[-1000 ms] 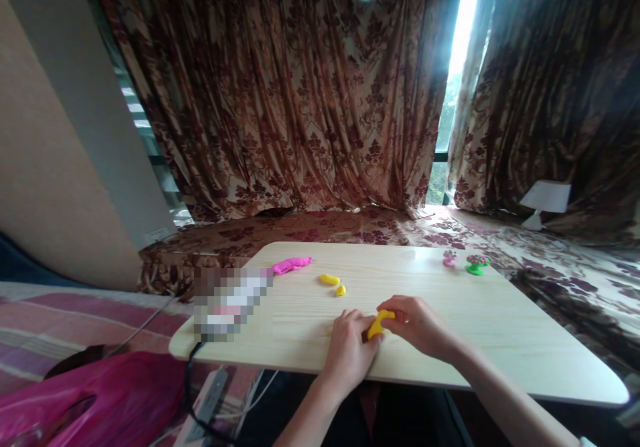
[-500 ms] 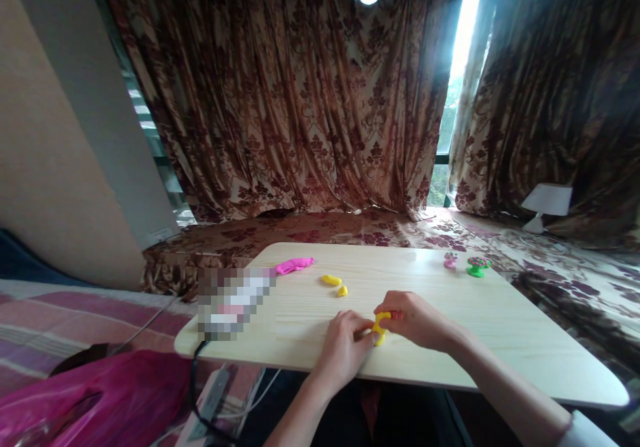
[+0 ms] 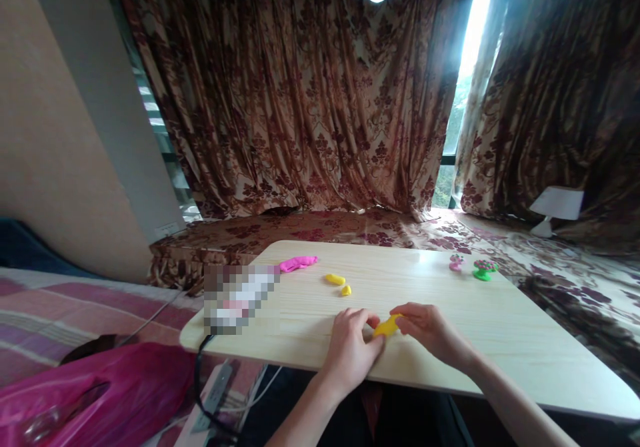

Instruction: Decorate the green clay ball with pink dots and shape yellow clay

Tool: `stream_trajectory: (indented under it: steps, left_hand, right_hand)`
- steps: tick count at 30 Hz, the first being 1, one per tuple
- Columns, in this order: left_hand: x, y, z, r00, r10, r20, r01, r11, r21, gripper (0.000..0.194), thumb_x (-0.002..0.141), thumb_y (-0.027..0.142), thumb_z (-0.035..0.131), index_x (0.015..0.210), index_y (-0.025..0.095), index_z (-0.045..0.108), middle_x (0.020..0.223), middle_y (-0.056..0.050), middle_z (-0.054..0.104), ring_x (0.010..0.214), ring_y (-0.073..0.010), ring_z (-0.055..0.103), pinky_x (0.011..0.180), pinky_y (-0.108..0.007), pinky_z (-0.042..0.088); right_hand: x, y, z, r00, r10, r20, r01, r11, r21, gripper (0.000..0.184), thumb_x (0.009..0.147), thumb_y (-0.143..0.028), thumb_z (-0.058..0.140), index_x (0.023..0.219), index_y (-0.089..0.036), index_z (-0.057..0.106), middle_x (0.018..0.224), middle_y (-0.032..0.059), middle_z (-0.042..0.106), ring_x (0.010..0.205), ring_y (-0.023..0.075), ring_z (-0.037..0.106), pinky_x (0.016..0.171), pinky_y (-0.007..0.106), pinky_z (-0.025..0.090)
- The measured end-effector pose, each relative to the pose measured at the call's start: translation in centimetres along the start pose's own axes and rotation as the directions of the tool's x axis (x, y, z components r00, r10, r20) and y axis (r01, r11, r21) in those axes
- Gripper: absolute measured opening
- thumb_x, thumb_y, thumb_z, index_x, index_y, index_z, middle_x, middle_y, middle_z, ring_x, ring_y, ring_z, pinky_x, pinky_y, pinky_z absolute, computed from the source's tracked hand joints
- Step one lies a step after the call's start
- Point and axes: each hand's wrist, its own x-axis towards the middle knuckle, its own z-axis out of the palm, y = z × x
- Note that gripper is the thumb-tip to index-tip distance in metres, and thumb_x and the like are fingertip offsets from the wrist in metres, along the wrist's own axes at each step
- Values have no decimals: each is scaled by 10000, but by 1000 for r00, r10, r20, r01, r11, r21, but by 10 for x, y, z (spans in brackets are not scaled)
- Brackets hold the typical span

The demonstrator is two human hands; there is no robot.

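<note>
A small lump of yellow clay is pinched between my two hands near the front edge of the light wooden table. My left hand has its fingers curled and closed on the clay's left end. From the right, my right hand closes thumb and fingers on the other end. Two smaller yellow clay pieces lie on the table just beyond my hands.
A pink clay strip lies at the table's far left by a blurred-out object. Small pink and green clay figures stand at the far right. A pink plastic bag and cables sit low left. Curtains hang behind.
Both hands kept working the yellow clay between them; it now lies flatter and more sideways than a second ago. The view shifted slightly.
</note>
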Motion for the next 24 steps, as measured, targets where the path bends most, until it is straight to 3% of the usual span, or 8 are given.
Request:
stream_trajectory:
  steps: [3, 5, 7, 10, 13, 16, 20, 24]
  left_hand:
    - [1, 11, 6, 997, 78, 21, -79, 996, 47, 148, 676, 163, 610, 805, 235, 620, 834, -14, 605, 876, -204, 520, 851, -366, 373]
    - [1, 17, 11, 992, 118, 54, -121, 992, 47, 180, 682, 149, 603, 831, 245, 630, 865, -18, 606, 888, -205, 520, 861, -373, 374]
    - [-1, 19, 15, 991, 115, 71, -116, 993, 14, 221, 685, 135, 593, 874, 245, 627, 900, -22, 612, 908, -207, 525, 869, -375, 383]
    - [-5, 12, 13, 996, 64, 62, -59, 995, -79, 295, 716, 124, 546, 985, 234, 595, 994, -28, 617, 977, -198, 531, 912, -367, 391]
    - [-7, -5, -1, 1000, 19, -4, -19, 991, -131, 351, 792, 141, 452, 1123, 227, 533, 1152, -41, 573, 1094, -178, 497, 983, -355, 359]
    - [-7, -24, -18, 996, -13, -91, 4, 995, -102, 351, 836, 173, 399, 1167, 219, 506, 1223, -46, 536, 1158, -175, 460, 1015, -358, 334]
    - [-7, -41, -24, 995, -38, -94, 33, 998, -56, 327, 851, 213, 388, 1149, 209, 522, 1187, -56, 566, 1126, -181, 493, 999, -362, 354]
    - [-7, -44, -19, 997, -43, -66, 40, 998, -53, 335, 856, 229, 377, 1158, 208, 520, 1186, -60, 569, 1121, -181, 499, 997, -362, 356]
  right_hand:
    - [-21, 7, -17, 999, -29, -13, 26, 979, -202, 236, 815, -308, 502, 974, -206, 645, 952, 55, 653, 878, 195, 590, 813, 338, 465]
    - [-29, 7, -25, 998, -60, -4, 56, 948, -314, 269, 825, -293, 486, 1046, -221, 621, 1068, 64, 618, 998, 208, 553, 903, 369, 423]
    - [-27, 6, -24, 993, -91, -70, 58, 925, -376, 339, 867, -304, 412, 1157, -204, 556, 1213, 86, 538, 1139, 211, 467, 984, 387, 359]
    - [-12, 3, -4, 981, -97, -165, 20, 908, -418, 443, 916, -341, 283, 1286, -146, 429, 1346, 117, 412, 1256, 196, 343, 1040, 385, 295]
    - [-10, -1, 26, 992, -79, -96, 20, 865, -502, 481, 921, -355, 264, 1344, -142, 347, 1383, 115, 364, 1289, 213, 290, 1058, 425, 254]
    - [-39, -9, 48, 993, -119, -26, 81, 802, -592, 512, 906, -350, 319, 1389, -193, 253, 1429, 73, 277, 1321, 231, 206, 1077, 453, 196]
    - [-68, -17, 52, 990, -135, 46, 135, 785, -605, 612, 885, -432, 358, 1414, -221, 136, 1460, 46, 165, 1335, 237, 146, 1083, 445, 184]
    - [-17, -8, 40, 999, 39, -7, -35, 786, -617, 587, 909, -484, 222, 1390, -148, 246, 1440, 98, 233, 1332, 231, 162, 1073, 452, 165]
